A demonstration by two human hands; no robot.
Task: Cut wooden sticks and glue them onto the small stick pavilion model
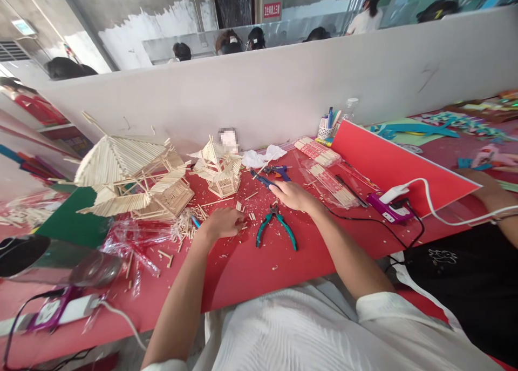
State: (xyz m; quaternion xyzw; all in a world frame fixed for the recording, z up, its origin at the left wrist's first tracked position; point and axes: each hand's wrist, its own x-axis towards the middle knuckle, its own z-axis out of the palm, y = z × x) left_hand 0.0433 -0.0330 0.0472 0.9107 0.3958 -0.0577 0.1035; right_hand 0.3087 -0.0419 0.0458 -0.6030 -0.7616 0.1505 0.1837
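Note:
My left hand [222, 222] is low over the red table, its fingers curled together beside short cut wooden sticks [252, 216]. Whatever may be in its fingertips is too small to make out. My right hand [294, 196] reaches forward, its fingers closed at the near end of a dark blue tool [261, 178] whose kind I cannot tell. Green-handled pliers [275, 228] lie spread on the table just below that hand. Behind my hands stands a small wooden-stick pavilion model [218, 168]. A larger stick model [131, 171] with a sloped roof is at the left.
Packs of sticks [329, 182] lie at the right, before a leaning red board [400, 166]. Purple power strips [390, 208] trail cables on both sides. At the left are plastic wrapping [133, 241] and a clear container [60, 263]. Another person's arm [496, 195] is at the right.

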